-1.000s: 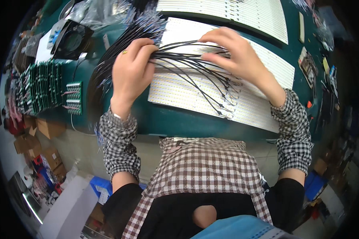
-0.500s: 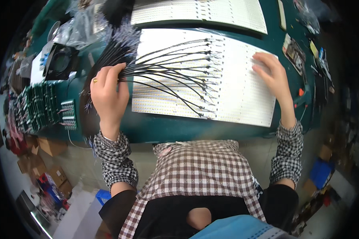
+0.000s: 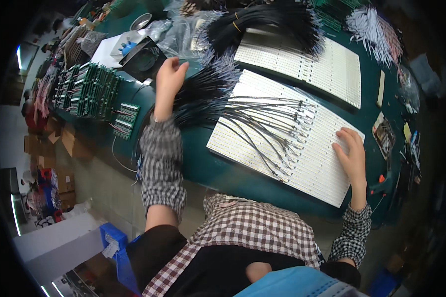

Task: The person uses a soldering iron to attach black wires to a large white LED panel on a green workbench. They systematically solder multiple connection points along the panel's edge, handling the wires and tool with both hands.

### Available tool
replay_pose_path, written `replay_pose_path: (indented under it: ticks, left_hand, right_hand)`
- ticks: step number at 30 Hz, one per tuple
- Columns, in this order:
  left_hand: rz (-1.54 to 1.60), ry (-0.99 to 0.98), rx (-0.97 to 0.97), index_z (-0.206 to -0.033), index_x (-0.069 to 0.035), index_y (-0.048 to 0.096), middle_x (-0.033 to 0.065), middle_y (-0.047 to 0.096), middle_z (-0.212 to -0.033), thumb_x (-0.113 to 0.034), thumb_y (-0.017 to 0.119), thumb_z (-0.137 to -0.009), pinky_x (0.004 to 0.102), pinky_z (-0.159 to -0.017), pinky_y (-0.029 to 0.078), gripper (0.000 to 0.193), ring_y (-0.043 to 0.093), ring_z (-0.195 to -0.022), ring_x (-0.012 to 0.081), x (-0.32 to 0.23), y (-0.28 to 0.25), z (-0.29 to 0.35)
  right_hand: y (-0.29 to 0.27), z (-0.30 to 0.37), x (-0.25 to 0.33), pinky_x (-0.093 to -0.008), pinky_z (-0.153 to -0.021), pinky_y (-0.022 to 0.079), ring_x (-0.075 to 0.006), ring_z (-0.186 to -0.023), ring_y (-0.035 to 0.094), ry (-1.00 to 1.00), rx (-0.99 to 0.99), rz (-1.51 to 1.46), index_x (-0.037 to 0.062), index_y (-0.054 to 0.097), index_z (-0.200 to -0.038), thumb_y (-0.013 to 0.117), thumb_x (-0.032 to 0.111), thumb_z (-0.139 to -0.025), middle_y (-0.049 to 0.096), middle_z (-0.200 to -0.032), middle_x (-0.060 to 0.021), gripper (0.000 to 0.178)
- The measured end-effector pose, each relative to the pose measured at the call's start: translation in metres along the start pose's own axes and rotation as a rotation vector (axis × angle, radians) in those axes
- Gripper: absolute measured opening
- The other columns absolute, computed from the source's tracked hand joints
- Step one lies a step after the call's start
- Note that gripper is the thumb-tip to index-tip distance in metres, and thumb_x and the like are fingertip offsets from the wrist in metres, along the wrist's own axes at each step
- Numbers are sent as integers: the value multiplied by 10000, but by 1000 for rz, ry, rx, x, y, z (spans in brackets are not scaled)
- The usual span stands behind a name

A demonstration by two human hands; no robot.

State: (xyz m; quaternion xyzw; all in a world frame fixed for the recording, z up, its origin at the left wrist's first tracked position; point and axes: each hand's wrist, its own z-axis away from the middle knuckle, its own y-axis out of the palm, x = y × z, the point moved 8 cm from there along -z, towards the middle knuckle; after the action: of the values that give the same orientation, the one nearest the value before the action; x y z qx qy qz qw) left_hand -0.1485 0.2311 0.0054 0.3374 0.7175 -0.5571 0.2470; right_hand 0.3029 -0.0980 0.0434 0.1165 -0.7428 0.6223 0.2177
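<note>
My left hand is held out over the bench, beside a square black fan-like unit. Its fingertips and thumb are apart, and nothing shows between them. On the white panel, covered in rows of small dots, rests my right hand with its fingers spread near the right edge. Black wires with thin stripped ends fan out across the panel's middle. They run left into a thick bundle of black wires on the bench, just right of my left forearm.
Behind lies a second white panel, with another black wire bundle across it. Stacked green circuit boards and a smaller board group sit at the left. White wires lie far right, and a red-tipped tool lies near right.
My left hand has let go of the black wires and moved away toward the black unit. The right hand has come down onto the panel. The whole view has turned, shifting things rightward and down.
</note>
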Motion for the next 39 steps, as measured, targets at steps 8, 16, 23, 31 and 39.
replay_pose_path:
  ticks: [8,16,23,31,39]
  left_hand:
    - [1076,-308,-260,-1185,90,381,293,630,-1124,-22,448,-892,387,-919,535,321,617,-1131,403,17,80,-60]
    - [896,-498,-23,-1098,49,537,251,670,-873,-59,418,-896,399,-714,551,258,679,-845,382,83,108,-104]
    - [309,-122,-154,-1003,25,693,179,711,-878,-251,534,-913,384,-783,502,331,678,-851,276,54,91,-137]
    - [498,41,-224,-912,-11,705,86,697,-838,-190,590,-881,374,-682,503,215,647,-765,211,43,96,-131]
    - [-788,100,-149,-853,-62,730,225,704,-870,-248,571,-865,479,-691,541,245,704,-819,360,25,72,-154]
  right_hand:
    - [-4,-5,-3,-389,-969,453,-326,-1109,567,-11,40,23,18,644,-1055,739,91,-732,615,-1154,-136,345]
    - [-4,-7,1,-385,-943,456,-313,-1083,573,6,-1,-2,24,652,-1039,746,89,-720,610,-1132,-125,339]
    - [-6,-6,2,-384,-933,456,-307,-1071,573,25,-27,-23,29,655,-1023,755,82,-703,607,-1124,-117,339]
    - [-8,-7,1,-383,-930,454,-302,-1062,571,48,-21,-78,30,660,-996,757,65,-683,608,-1106,-112,330]
    - [-7,-5,-2,-385,-932,453,-302,-1064,571,35,-63,-110,31,665,-987,760,77,-678,609,-1105,-112,326]
